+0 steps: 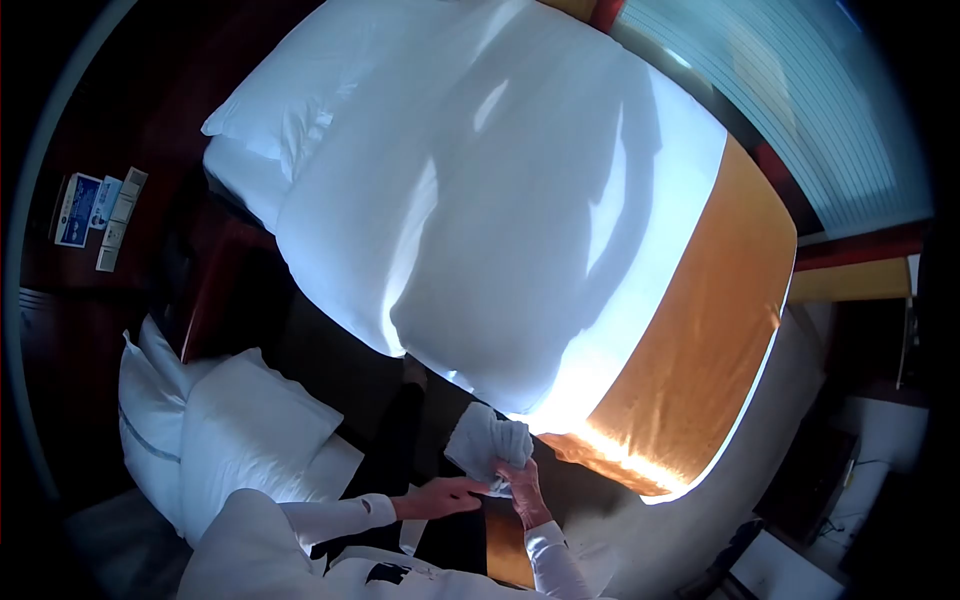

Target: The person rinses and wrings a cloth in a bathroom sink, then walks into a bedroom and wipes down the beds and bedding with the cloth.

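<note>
A bunched white cloth (485,442) hangs in front of my body, below the near edge of the bed. My right hand (522,488) is closed on its lower right part. Just to the left, my left hand (445,497) reaches toward the cloth's lower edge, its fingertips close to my right hand; whether they grip any cloth is too small to tell. Beyond the hands lies the bed, covered by a white duvet (480,200) with an orange runner (700,320) across its right end.
White pillows (250,430) are piled at the lower left. A dark red nightstand (225,290) stands beside the bed. Cards and switches (115,225) show at the far left. A blind (780,100) covers the upper right, and a desk (785,570) stands lower right.
</note>
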Motion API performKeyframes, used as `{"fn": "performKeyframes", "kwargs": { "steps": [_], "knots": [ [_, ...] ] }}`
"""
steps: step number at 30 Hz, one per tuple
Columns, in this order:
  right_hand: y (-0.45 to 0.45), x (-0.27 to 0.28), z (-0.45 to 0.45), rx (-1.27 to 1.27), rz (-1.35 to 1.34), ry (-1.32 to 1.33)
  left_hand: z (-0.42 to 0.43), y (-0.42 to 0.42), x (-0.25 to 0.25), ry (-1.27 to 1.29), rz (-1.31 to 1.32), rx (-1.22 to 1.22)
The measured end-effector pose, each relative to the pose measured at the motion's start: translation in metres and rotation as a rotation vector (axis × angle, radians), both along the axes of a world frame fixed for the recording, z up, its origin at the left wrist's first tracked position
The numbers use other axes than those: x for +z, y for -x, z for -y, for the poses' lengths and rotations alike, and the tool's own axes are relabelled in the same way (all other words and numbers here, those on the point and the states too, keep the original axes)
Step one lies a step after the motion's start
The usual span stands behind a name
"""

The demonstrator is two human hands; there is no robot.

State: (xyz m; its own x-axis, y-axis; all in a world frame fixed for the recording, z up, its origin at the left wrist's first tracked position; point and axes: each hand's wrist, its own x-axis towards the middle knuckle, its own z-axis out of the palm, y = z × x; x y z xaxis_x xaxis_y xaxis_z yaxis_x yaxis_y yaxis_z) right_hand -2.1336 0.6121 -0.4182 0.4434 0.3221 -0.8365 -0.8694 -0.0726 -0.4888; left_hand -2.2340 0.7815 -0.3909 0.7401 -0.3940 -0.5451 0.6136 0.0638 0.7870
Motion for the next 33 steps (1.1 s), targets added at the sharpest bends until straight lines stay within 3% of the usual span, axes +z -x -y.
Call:
{"fn": "performKeyframes", "kwargs": {
  "steps": [1,2,4,5,6,7,10,11,12,15,17,20,22,24,25,28,29,33],
  "knots": [
    [-0.022,0.002,-0.015,0.112,0.067,-0.015,-0.022,-0.004,0.001,-0.053,-0.212,0.062],
    [-0.043,0.003,-0.030,0.226,0.129,-0.030,-0.044,-0.005,-0.003,-0.112,-0.174,0.268],
    [-0.099,0.025,-0.074,0.654,0.492,0.082,-0.101,-0.021,-0.025,-0.460,0.012,0.447],
    [-0.122,0.024,-0.094,0.706,0.759,0.106,-0.128,-0.024,-0.051,-0.578,0.054,0.665],
    [-0.154,0.030,-0.116,0.897,1.011,0.239,-0.167,-0.037,-0.063,-0.808,0.203,0.713],
    [-0.183,0.023,-0.130,0.965,1.192,0.299,-0.207,-0.049,-0.072,-0.888,0.154,0.714],
    [-0.282,0.038,-0.207,0.785,1.642,0.199,-0.317,-0.083,-0.107,-1.373,0.301,0.629],
    [-0.314,0.061,-0.241,0.894,1.874,0.430,-0.345,-0.097,-0.112,-1.492,0.325,0.640],
    [-0.345,0.055,-0.269,0.808,1.892,0.416,-0.371,-0.112,-0.111,-1.570,0.329,0.624],
    [-0.405,0.061,-0.355,0.922,1.823,0.756,-0.431,-0.142,-0.124,-1.732,0.322,0.360],
    [-0.422,0.029,-0.382,0.941,1.778,0.858,-0.451,-0.152,-0.139,-1.776,0.196,0.112],
    [-0.408,-0.030,-0.381,0.980,1.607,0.946,-0.453,-0.153,-0.152,-1.745,0.212,0.147],
    [-0.346,-0.069,-0.355,0.944,1.783,0.595,-0.451,-0.149,-0.164,-1.735,0.250,0.200],
    [-0.245,-0.071,-0.314,1.218,1.796,0.377,-0.450,-0.148,-0.170,-1.735,0.278,0.265],
    [-0.196,-0.066,-0.294,1.316,1.678,0.194,-0.449,-0.146,-0.171,-1.739,0.299,0.270],
    [-0.093,-0.051,-0.228,1.520,1.168,0.109,-0.455,-0.144,-0.167,-1.715,0.355,0.268],
    [-0.077,-0.049,-0.213,1.563,0.936,0.099,-0.456,-0.141,-0.164,-1.684,0.392,0.259],
    [-0.094,-0.009,-0.211,1.792,0.632,0.071,-0.464,-0.130,-0.148,-1.586,0.391,0.249]
  ]
}}
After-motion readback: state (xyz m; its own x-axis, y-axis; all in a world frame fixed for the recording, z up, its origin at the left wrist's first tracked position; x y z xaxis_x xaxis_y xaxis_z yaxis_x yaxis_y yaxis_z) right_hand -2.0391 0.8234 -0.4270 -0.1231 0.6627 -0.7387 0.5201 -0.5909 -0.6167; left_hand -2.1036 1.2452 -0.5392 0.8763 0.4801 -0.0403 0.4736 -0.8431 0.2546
